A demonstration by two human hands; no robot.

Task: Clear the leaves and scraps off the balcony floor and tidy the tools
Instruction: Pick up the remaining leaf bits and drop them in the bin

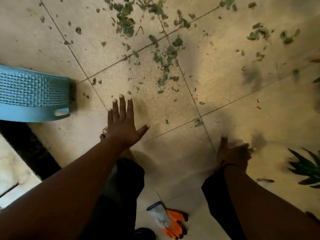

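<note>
Green leaves and scraps (125,23) lie scattered over the beige tiled floor (225,70), thickest at the top, with a looser trail (166,57) running down toward the middle. My left hand (123,123) hovers over bare tile below them, fingers straight and spread, holding nothing. My right hand (232,155) is lower right and motion-blurred; its fingers look loosely spread and nothing shows in it. An orange and white work glove pair (170,220) lies on the floor between my legs.
A light blue plastic basket (32,91) lies at the left edge. A dark channel (30,148) runs diagonally below it beside a pale sill. A spiky green plant (307,168) stands at the right edge, with a small dark object (265,180) beside it.
</note>
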